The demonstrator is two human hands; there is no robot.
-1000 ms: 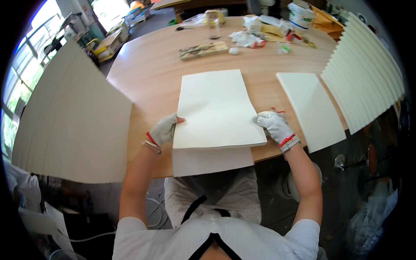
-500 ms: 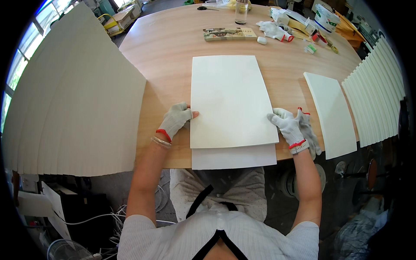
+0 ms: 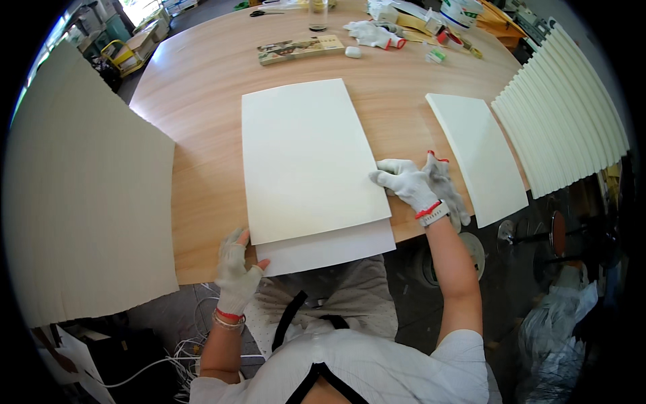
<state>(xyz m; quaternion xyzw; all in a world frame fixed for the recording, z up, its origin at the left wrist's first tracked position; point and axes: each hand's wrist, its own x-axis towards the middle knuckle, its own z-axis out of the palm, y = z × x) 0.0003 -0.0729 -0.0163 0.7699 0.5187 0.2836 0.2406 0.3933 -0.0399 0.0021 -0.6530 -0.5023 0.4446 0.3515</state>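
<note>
A large white board (image 3: 306,161) lies flat on the table, slightly turned. A white sheet (image 3: 330,246) beneath it juts out toward me, over the table's near edge. My left hand (image 3: 237,269), in a white glove with bare fingertips, is at their near left corner, thumb and fingers spread apart. The thumb touches the sheet's corner, and the fingers are beside the board's left edge. At the board's right edge, my gloved right hand (image 3: 406,183) has its thumb and fingers closed on the rim. Its lower fingers are partly hidden.
A tall stack of off-white sheets (image 3: 101,188) stands at left. To the right are a loose grey-white glove (image 3: 445,185), a narrow white stack (image 3: 481,151) and ridged white pieces (image 3: 565,114). Farther back lie a flat printed box (image 3: 301,49), gloves (image 3: 372,34) and a glass (image 3: 318,15).
My left hand has slid from the board's left side down to its near corner, and its fingers have spread. The right hand stays at the right edge. The view has turned and shifted.
</note>
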